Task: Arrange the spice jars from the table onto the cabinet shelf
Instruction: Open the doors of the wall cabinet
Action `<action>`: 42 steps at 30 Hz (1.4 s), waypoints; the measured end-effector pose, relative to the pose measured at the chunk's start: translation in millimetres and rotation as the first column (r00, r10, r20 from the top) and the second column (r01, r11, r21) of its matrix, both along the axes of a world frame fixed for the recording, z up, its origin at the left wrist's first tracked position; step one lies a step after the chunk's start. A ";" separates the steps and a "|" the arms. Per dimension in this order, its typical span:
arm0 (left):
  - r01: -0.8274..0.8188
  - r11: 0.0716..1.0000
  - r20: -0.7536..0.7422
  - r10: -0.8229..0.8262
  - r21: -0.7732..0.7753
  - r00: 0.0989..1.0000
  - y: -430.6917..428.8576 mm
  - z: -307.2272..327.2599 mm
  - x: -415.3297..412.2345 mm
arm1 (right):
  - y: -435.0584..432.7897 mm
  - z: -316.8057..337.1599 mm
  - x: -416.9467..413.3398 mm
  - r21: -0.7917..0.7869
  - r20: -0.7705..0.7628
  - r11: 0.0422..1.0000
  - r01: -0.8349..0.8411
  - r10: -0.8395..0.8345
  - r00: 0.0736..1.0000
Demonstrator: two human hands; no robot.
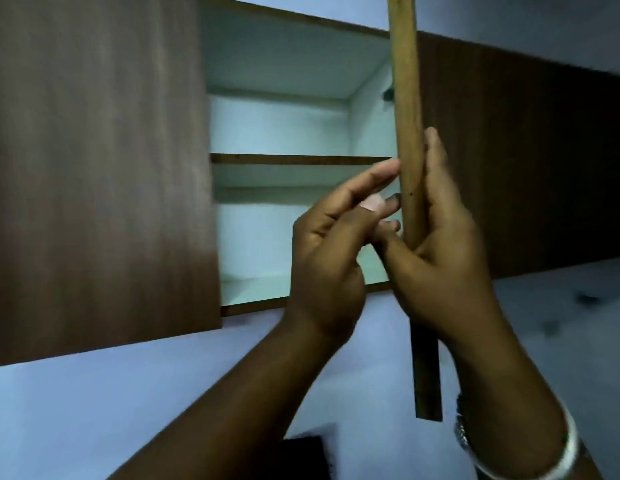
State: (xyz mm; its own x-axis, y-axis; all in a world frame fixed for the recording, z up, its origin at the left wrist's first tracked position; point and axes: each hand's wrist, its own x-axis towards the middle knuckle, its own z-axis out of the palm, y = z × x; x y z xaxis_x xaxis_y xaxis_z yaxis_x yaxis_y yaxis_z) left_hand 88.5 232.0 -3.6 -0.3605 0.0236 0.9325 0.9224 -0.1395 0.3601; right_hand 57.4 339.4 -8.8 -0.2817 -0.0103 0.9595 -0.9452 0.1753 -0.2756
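A wall cabinet with brown wood doors hangs above me. Its open door is seen edge-on, running top to bottom at centre right. My right hand grips that door edge, fingers on the outer face and thumb on the inner side. My left hand is just left of it, fingers apart, fingertips touching the door edge, holding nothing. Inside, the pale green compartment has a middle shelf and a bottom shelf, both bare. No spice jars or table are in view.
A closed cabinet door fills the left, another closed door the right. The bluish wall lies below. A hinge sits inside at the upper right. A dark object shows at the bottom edge. Bangles circle my right wrist.
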 end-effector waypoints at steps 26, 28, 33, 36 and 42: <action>-0.553 0.778 -0.627 0.277 -0.299 0.728 282.3 -8.8 -114.4 | 313.4 -8.5 -57.3 -0.339 0.340 0.936 0.093 0.030 0.940; -0.541 0.777 -0.616 0.263 -0.321 0.743 280.1 -6.5 -111.1 | 305.4 -8.4 -53.2 -0.304 0.344 0.938 0.167 -0.055 0.937; -0.394 0.825 -0.643 0.049 -0.405 0.764 249.2 -0.6 -102.4 | 266.3 -19.7 -37.2 -0.144 0.189 0.869 0.473 -0.445 0.875; -0.326 0.868 -0.686 -0.023 -0.374 0.728 214.6 -3.2 -95.6 | 223.2 -21.4 -35.6 -0.217 -0.043 0.914 0.343 -0.360 0.932; -0.571 0.790 -0.781 0.205 -0.224 0.590 112.7 9.6 -93.2 | 96.1 -2.6 -48.3 -0.407 -0.093 0.800 -0.441 0.444 0.891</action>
